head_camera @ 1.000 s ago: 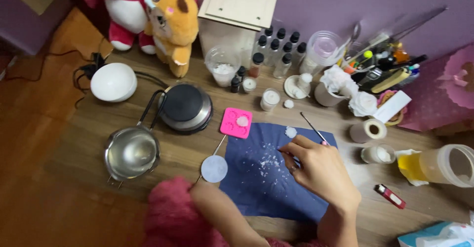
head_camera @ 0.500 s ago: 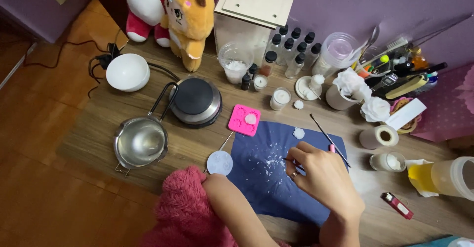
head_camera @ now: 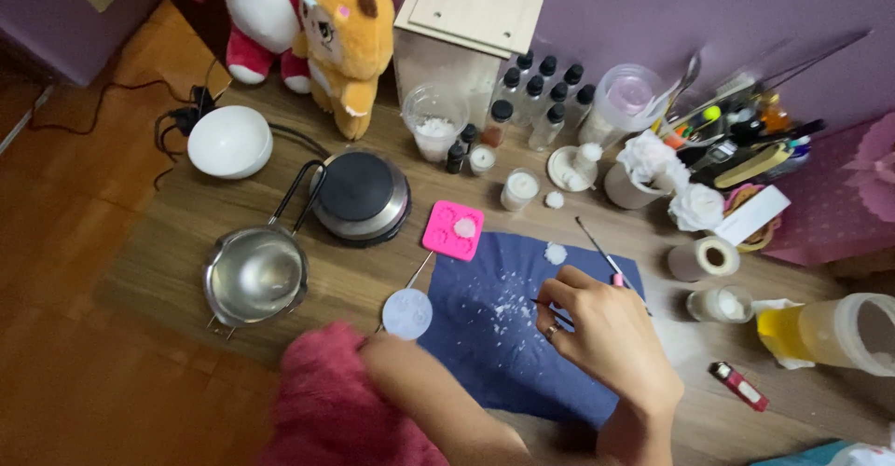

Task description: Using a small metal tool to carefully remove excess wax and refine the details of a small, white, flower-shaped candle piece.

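Here the things are laid out in a band along the counter (head_camera: pixel 140 252), within reach. At the far left sits a white dome (head_camera: pixel 229 141), then a steel pot (head_camera: pixel 256 275) with its handle angled toward a round hotplate (head_camera: pixel 359 196); the two stand just beside each other, probably so the pot can go straight onto the heat. A pink sleeve (head_camera: pixel 336 401) covers the left arm; the left hand is mostly hidden under the right forearm, so whether its fingers grip anything cannot be told. Near it lies a pale round disc (head_camera: pixel 407 313) on a thin stick. A pink mould (head_camera: pixel 453 229) rests at the upper edge of a blue cloth (head_camera: pixel 485 335), which is speckled with white flakes (head_camera: pixel 503 308) and seems spread to catch them. The right hand (head_camera: pixel 601 335) hovers over the cloth, its fingers (head_camera: pixel 559 294) pinched on a thin dark pick (head_camera: pixel 548 307), whose tip pokes out to the left of the fingertips, just above the flakes. A second thin tool (head_camera: pixel 597 247) lies just beyond the knuckles. Further right stand a tape roll (head_camera: pixel 704 258) and a yellow jug (head_camera: pixel 820 334).
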